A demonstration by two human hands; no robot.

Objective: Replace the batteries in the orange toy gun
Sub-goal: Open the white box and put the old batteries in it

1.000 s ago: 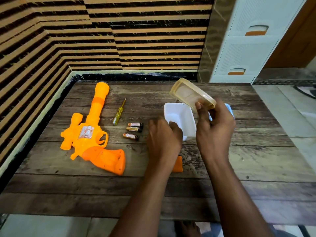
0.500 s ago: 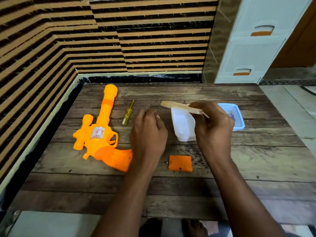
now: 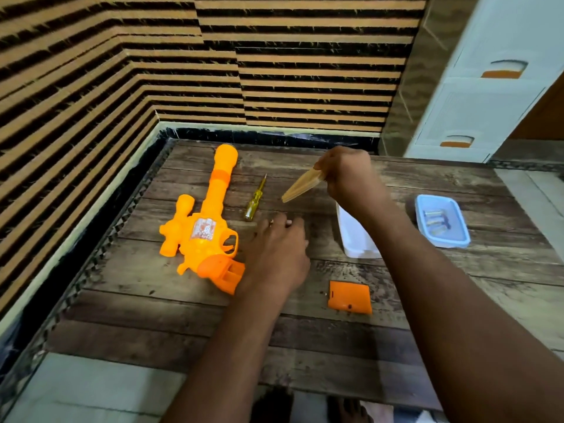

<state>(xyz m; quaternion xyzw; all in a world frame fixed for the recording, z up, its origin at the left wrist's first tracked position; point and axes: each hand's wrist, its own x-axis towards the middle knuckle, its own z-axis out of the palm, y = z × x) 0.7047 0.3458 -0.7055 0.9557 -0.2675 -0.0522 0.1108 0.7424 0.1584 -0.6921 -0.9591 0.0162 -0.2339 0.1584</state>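
the right hand (image 3: 345, 175) has swung the tan lid (image 3: 302, 186) up-centre, pinching it; the left hand (image 3: 276, 254) now covers the old batteries, grip unclear, beside the orange toy gun (image 3: 204, 230) at centre-left.

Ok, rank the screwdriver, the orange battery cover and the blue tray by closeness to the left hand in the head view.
1. Screwdriver, just beyond the left hand, slightly left.
2. Orange battery cover, to its right, nearer the person.
3. Blue tray, far right.
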